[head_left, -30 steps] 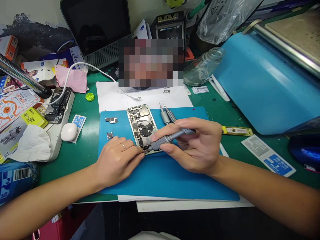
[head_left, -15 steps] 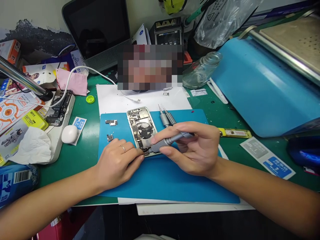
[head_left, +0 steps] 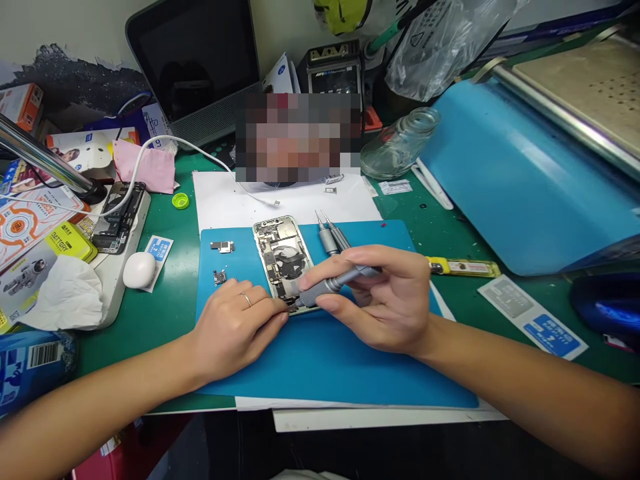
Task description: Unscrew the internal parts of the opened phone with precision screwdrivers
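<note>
On the blue mat (head_left: pixel 325 373), the left hand (head_left: pixel 235 323) has its fingers close together at the phone's lower edge; I cannot tell whether they pinch anything. The right hand (head_left: pixel 387 293) has its fingers closed around a screwdriver (head_left: pixel 323 291) angled down to that end. The opened phone (head_left: pixel 289 233) lies flat on the mat, likely light, stiff in its frame but fragile inside; best held by the side rims. Beyond, on the green surface (head_left: pixel 125 347), sit a closed white case (head_left: pixel 139 270) and, farther, a tilted glass jar (head_left: pixel 400 143), contents unclear.
</note>
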{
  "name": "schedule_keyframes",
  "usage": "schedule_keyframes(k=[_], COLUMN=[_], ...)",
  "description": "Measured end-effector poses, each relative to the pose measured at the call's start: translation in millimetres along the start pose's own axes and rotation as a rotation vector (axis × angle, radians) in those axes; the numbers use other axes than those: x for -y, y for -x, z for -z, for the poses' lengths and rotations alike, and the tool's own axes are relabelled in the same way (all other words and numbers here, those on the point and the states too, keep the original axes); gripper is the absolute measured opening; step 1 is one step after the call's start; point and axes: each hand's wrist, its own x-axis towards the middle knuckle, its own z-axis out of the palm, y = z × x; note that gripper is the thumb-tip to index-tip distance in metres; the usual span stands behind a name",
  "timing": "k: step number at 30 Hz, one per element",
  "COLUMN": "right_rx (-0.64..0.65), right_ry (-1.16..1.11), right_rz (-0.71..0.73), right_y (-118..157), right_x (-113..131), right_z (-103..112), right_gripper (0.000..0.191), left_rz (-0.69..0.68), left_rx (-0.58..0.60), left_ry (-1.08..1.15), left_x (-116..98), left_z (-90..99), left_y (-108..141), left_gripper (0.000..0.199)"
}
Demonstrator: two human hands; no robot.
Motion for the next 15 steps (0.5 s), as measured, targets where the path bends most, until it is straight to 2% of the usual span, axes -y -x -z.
schedule_keyframes(k=[15], right_rx=[-0.009], right_ry=[0.024], right_rz=[0.029], right_y=[0.3], right_x=[-0.9], right_z=[0.1], right_gripper=[0.068], left_rz=[0.015], left_rx=[-0.001], left_ry=[0.016], left_x=[0.1], left_z=[-0.4], left_y=[0.5], left_gripper=[0.015])
